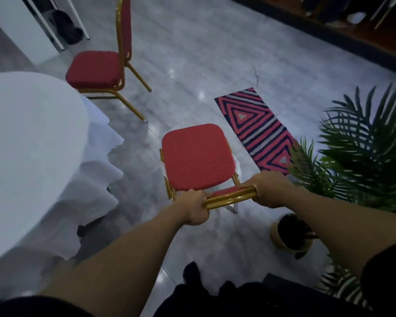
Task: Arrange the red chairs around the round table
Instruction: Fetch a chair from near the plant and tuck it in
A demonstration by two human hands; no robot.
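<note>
A red chair (196, 155) with a gold frame is right in front of me, its seat facing away. My left hand (193, 207) grips the left end of its gold top rail, and my right hand (271, 189) grips the right end. The round table (30, 143), draped in a white cloth, fills the left side; the held chair is apart from it, to its right. A second red chair (94, 69) stands beyond the table's far edge, with its tall back on the right.
A red, navy and white striped rug (258, 129) lies on the grey tiled floor to the right of the held chair. A potted palm (357, 156) in a gold pot (281, 241) crowds the right side. White furniture legs stand at the top left.
</note>
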